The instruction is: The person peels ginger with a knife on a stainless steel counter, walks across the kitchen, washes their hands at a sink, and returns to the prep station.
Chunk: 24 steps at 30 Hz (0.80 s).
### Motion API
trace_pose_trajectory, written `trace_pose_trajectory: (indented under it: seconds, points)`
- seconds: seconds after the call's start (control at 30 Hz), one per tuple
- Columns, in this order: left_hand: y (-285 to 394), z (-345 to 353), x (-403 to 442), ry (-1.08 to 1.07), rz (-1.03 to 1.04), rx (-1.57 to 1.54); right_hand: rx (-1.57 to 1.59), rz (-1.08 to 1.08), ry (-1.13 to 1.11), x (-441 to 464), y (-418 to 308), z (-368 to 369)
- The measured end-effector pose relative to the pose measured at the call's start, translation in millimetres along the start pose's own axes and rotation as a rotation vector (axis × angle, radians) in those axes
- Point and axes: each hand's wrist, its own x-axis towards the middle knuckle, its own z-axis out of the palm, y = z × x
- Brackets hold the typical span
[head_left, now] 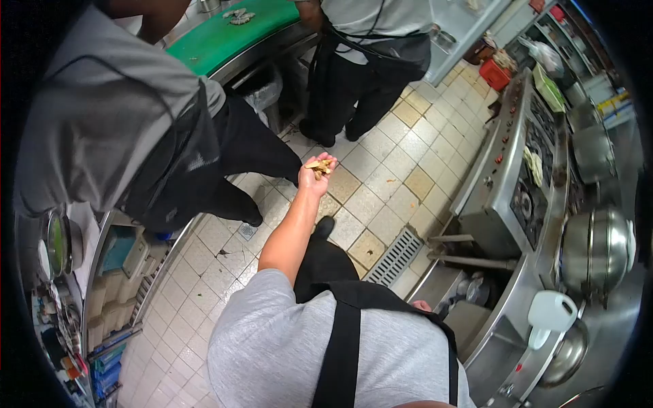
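Observation:
My left hand [315,178] reaches out in front of me over the tiled floor, palm up and fingers curled. Several small yellowish-brown food pieces [318,166] are cupped in it; their exact kind is too small to make out. Low at my right side, a bit of my right hand [422,306] shows past the black apron [381,296]. My body hides most of that hand, and its grip does not show. It is nearest to the open steel shelf under the counter.
Two people in grey shirts stand ahead and left, beside a green cutting board [235,41]. On the right are a steel stove [507,163], a large lidded pot [595,248] and a white cutting board [552,311]. A drain grate [396,257] lies in the floor.

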Motion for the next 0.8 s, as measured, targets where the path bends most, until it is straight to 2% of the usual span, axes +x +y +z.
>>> trace_pose_trajectory:
  seconds: [0.1, 0.17, 0.23, 0.27, 0.33, 0.37, 0.47, 0.53, 0.63, 0.67, 0.7, 0.73, 0.77, 0.8]
  points:
    - [26.0, 12.0, 69.3, 0.093, 0.095, -0.066, -0.134, 0.084, 0.155, 25.1, -44.7, 14.6]
    - [52.3, 10.3, 139.2, 0.137, 0.197, -0.12, -0.242, 0.002, 0.134, 58.1, -7.0, -0.7]
    - [99.7, 17.3, 202.2, 0.065, 0.201, -0.203, -0.267, 0.077, 0.125, 68.6, -23.3, 4.3]
    - [140.6, 21.9, 241.1, 0.055, 0.295, -0.103, -0.275, 0.118, 0.121, 73.3, -37.2, 9.3]
    - [186.9, 53.1, 270.2, 0.18, 0.357, -0.033, -0.281, 0.194, 0.12, 78.1, -66.2, 17.8]
    - [208.7, 91.6, 255.7, 0.32, 0.336, -0.061, -0.278, 0.222, 0.115, 81.5, -78.7, 23.1]
    - [238.5, 94.1, 273.2, 0.208, 0.434, -0.055, -0.292, 0.258, 0.085, 93.4, -112.6, 35.5]
    - [229.3, 91.7, 283.4, 0.189, 0.527, -0.028, -0.297, 0.254, 0.067, 95.4, -124.0, 31.5]
    - [170.5, 72.3, 279.2, 0.394, 0.496, 0.244, -0.283, 0.239, 0.063, 85.0, -129.6, 22.7]
    - [159.2, 3.9, 320.2, 0.227, 0.466, 0.292, -0.273, 0.225, 0.069, 78.5, -128.7, 22.2]
    - [119.9, 6.6, 290.4, 0.263, 0.319, 0.423, -0.26, 0.209, 0.081, 69.9, -126.2, 24.3]
    - [100.4, -63.0, 312.1, 0.057, 0.096, 0.538, -0.238, 0.186, 0.101, 59.0, -119.0, 28.1]
    - [52.0, -72.0, 293.5, 0.203, -0.015, 0.625, -0.24, 0.15, 0.119, 49.3, -107.2, 27.7]
    - [-2.7, -68.6, 257.4, 0.259, -0.068, 0.684, -0.236, 0.112, 0.147, 36.9, -94.1, 29.9]
